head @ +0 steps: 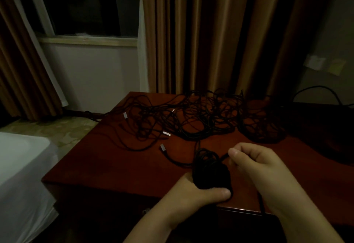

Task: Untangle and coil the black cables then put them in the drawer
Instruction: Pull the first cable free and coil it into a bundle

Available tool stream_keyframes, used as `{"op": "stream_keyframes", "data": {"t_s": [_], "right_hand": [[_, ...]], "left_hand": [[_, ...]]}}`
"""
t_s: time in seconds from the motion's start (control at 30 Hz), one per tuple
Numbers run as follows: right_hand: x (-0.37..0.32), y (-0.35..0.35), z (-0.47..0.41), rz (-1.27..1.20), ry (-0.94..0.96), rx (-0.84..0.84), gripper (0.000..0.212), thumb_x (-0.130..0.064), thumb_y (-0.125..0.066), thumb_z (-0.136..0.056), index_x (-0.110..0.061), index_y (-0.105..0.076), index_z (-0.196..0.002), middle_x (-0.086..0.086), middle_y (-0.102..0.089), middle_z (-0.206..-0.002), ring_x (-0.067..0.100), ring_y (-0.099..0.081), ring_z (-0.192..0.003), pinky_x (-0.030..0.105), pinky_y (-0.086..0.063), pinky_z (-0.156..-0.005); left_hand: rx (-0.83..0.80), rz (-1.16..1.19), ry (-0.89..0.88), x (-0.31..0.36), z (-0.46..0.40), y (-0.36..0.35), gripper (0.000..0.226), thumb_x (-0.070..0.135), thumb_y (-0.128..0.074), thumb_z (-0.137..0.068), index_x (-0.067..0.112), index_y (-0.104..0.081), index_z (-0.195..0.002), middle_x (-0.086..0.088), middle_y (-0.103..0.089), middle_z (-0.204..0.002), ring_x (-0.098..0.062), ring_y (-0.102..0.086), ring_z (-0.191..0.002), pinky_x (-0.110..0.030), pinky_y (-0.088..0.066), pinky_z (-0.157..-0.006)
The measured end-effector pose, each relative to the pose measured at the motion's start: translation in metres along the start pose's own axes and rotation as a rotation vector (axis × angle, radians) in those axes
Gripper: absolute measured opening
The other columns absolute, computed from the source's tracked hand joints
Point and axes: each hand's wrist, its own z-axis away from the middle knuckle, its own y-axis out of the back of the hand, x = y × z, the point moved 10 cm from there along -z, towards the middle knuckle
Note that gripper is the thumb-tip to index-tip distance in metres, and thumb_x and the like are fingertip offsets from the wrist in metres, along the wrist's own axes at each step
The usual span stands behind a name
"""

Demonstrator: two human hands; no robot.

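At the far left a white bed stands beside the dark red table. Loose black cables sprawl in a tangle across the back half of the table, from near its left edge to a denser heap on the right, with several silver plugs lying among the left strands. Nearer the front edge, the left hand grips a bundle of coiled cable, thumb curled across the bottom of the bundle and the fingers hidden behind it. One strand runs from the bundle left to a plug lying on the table. Just to the right, the right hand pinches a cable strand between thumb and forefinger, close to the top of the bundle. Brown curtains hang behind the table.
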Motion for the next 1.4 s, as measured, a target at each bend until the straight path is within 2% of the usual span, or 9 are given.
{"op": "stream_keyframes", "data": {"t_s": [0.17, 0.27, 0.37, 0.57, 0.7, 0.77, 1.0, 1.27, 1.4], "right_hand": [[0.029, 0.002, -0.008, -0.116, -0.072, 0.033, 0.03, -0.035, -0.059, -0.079, -0.015, -0.055, -0.057, -0.003, -0.038, -0.046, 0.008, -0.033, -0.04, 0.017, -0.032, -0.042], [0.047, -0.001, -0.006, -0.144, -0.081, 0.086, 0.034, -0.035, -0.052, -0.087, -0.01, -0.067, -0.071, 0.017, -0.064, -0.07, 0.032, -0.061, -0.07, 0.038, -0.053, -0.073], [0.063, -0.021, 0.001, -0.064, -0.09, 0.028, 0.05, -0.048, -0.042, -0.085, -0.008, -0.07, -0.074, 0.01, -0.07, -0.076, 0.029, -0.064, -0.084, 0.043, -0.05, -0.086], [0.079, -0.048, 0.001, 0.045, -0.137, -0.115, 0.095, -0.088, -0.035, -0.065, -0.002, -0.069, -0.086, 0.026, -0.066, -0.091, 0.043, -0.061, -0.089, 0.056, -0.048, -0.083], [0.085, -0.052, -0.002, 0.054, -0.219, -0.252, 0.062, -0.06, -0.039, -0.087, -0.007, -0.071, -0.091, 0.018, -0.07, -0.091, 0.032, -0.066, -0.09, 0.044, -0.053, -0.087], [0.082, -0.046, -0.001, 0.07, -0.25, -0.286, 0.048, -0.047, -0.04, -0.094, -0.009, -0.069, -0.086, 0.005, -0.062, -0.075, 0.016, -0.06, -0.066, 0.023, -0.052, -0.067], [0.074, 0.003, -0.001, -0.149, -0.244, -0.21, 0.035, -0.039, -0.049, -0.08, -0.012, -0.064, -0.064, -0.003, -0.028, -0.047, 0.01, -0.019, -0.043, 0.023, -0.016, -0.045], [0.077, 0.011, 0.015, 0.132, -0.275, -0.179, 0.031, -0.028, -0.046, -0.097, -0.019, -0.07, -0.077, -0.005, -0.053, -0.061, 0.009, -0.047, -0.058, 0.02, -0.04, -0.059], [0.053, -0.009, 0.032, 0.255, -0.13, -0.114, 0.019, -0.027, -0.051, -0.095, -0.036, -0.061, -0.082, -0.013, -0.056, -0.068, -0.006, -0.053, -0.057, 0.009, -0.041, -0.058]], "left_hand": [[0.089, 0.245, 0.002, -0.002, 0.003, 0.008, 0.033, 0.021, -0.063, -0.053, 0.025, -0.07, -0.085, 0.001, -0.069, -0.087, -0.008, -0.065, -0.073, -0.024, -0.05, -0.066], [0.107, 0.463, -0.103, 0.007, 0.001, 0.012, 0.047, 0.029, -0.069, -0.045, 0.016, -0.076, -0.09, -0.016, -0.069, -0.108, -0.012, -0.063, -0.065, -0.028, -0.048, -0.059], [0.141, 0.654, -0.155, 0.012, -0.003, 0.019, 0.05, 0.028, -0.067, -0.049, 0.009, -0.076, -0.093, -0.025, -0.065, -0.114, -0.012, -0.06, -0.053, -0.024, -0.047, -0.048], [0.079, 0.775, -0.119, 0.014, -0.005, 0.013, 0.034, 0.021, -0.056, -0.065, 0.005, -0.077, -0.086, -0.009, -0.061, -0.067, -0.013, -0.059, -0.047, -0.022, -0.047, -0.044], [0.21, 0.763, -0.076, 0.013, -0.006, 0.019, 0.023, 0.02, -0.06, -0.066, 0.006, -0.075, -0.076, -0.006, -0.067, -0.068, -0.016, -0.063, -0.054, -0.026, -0.051, -0.047], [0.375, 0.807, -0.082, 0.015, -0.006, 0.037, 0.025, 0.02, -0.05, -0.079, 0.006, -0.07, -0.079, -0.005, -0.067, -0.07, -0.017, -0.063, -0.057, -0.026, -0.052, -0.05], [0.6, 0.999, -0.286, 0.04, 0.004, 0.098, 0.02, 0.02, -0.046, -0.09, 0.01, -0.063, -0.085, 0.0, -0.067, -0.068, -0.015, -0.065, -0.066, -0.029, -0.052, -0.066], [0.643, 1.059, -0.313, 0.043, -0.008, 0.084, 0.012, 0.017, -0.052, -0.089, 0.01, -0.062, -0.09, 0.001, -0.065, -0.072, -0.012, -0.067, -0.064, -0.026, -0.055, -0.061], [0.887, 0.696, -0.393, 0.045, -0.008, 0.1, 0.011, 0.005, -0.057, -0.085, 0.013, -0.056, -0.078, 0.003, -0.057, -0.072, -0.008, -0.059, -0.065, -0.031, -0.051, -0.061]]}}
